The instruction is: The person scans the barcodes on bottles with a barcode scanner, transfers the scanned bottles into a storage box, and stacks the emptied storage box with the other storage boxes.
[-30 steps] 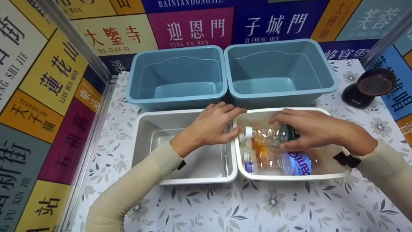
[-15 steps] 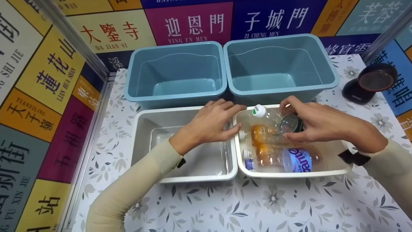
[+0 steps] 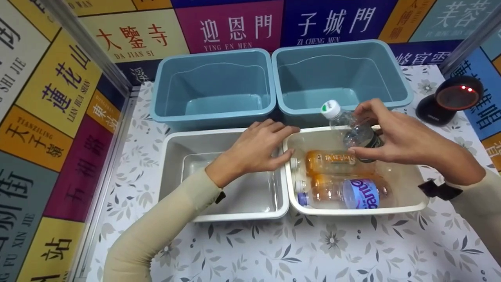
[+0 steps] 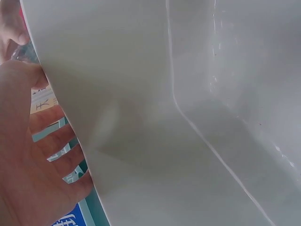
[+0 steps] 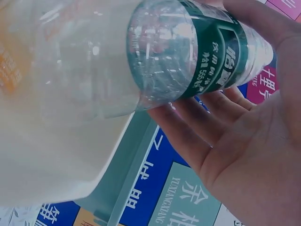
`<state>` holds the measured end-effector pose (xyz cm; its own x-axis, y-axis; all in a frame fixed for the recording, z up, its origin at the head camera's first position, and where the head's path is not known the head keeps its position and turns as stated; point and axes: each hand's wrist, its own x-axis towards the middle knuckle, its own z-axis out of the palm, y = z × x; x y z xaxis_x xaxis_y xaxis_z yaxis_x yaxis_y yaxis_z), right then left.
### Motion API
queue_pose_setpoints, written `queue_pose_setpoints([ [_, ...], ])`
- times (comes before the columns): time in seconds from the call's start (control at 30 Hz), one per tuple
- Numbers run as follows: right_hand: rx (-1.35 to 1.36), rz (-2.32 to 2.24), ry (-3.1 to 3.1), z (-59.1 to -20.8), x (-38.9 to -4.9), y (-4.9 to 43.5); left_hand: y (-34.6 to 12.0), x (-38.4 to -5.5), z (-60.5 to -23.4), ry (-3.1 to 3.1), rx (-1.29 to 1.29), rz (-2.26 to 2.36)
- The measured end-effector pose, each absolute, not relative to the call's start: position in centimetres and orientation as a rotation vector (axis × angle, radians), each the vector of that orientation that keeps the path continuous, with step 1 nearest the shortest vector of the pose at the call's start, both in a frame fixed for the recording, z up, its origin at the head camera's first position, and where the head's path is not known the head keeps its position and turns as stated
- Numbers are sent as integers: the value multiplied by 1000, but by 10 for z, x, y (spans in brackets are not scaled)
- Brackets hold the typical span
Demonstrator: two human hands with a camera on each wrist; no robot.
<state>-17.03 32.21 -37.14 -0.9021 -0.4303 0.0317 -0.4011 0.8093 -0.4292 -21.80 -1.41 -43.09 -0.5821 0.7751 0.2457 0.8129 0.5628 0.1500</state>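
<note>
My right hand (image 3: 403, 135) holds a clear plastic water bottle (image 3: 354, 135) by its dark green label, thumb on one side and fingers on the other. The bottle is tilted, its white cap toward the upper left, above the right white bin (image 3: 352, 212). In the right wrist view the green label (image 5: 218, 52) shows closely. My left hand (image 3: 256, 150) rests on the adjoining rims of the two white bins, fingers extended. Inside the right bin lie an orange-labelled bottle (image 3: 332, 161), another orange bottle (image 3: 323, 182) partly covered, and a purple-capped bottle with a purple label (image 3: 361, 194).
The left white bin (image 3: 235, 218) stands beside the right one. Behind them are two blue bins, one at left (image 3: 215, 117) and one at right (image 3: 344, 111). A black device (image 3: 450, 100) with red lights stands at the right. Sign-covered panels enclose the table's back and sides.
My right hand has lifted the water bottle from among the others, up and to the right, tilting its cap upward. Red lights now show on the black device. The left hand stays put.
</note>
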Motion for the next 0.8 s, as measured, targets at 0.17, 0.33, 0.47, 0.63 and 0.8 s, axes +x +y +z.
queue_pose_setpoints([
  [0.17, -700, -663, 2965, -369, -169, 327, -14, -217, -430, -2646, -1356, -384],
  [0.33, -656, -667, 2957, -369, -167, 328, -14, -218, -430, -2640, -1360, -399],
  [0.47, -603, -677, 2958, -369, -166, 328, -14, -218, -429, -2634, -1367, -402],
  [0.63, -523, -663, 2996, -367, -165, 328, -14, -217, -429, -2642, -1364, -400],
  [0.8, -453, -660, 3069, -363, -165, 332, -14, -217, -429, -2643, -1367, -395],
])
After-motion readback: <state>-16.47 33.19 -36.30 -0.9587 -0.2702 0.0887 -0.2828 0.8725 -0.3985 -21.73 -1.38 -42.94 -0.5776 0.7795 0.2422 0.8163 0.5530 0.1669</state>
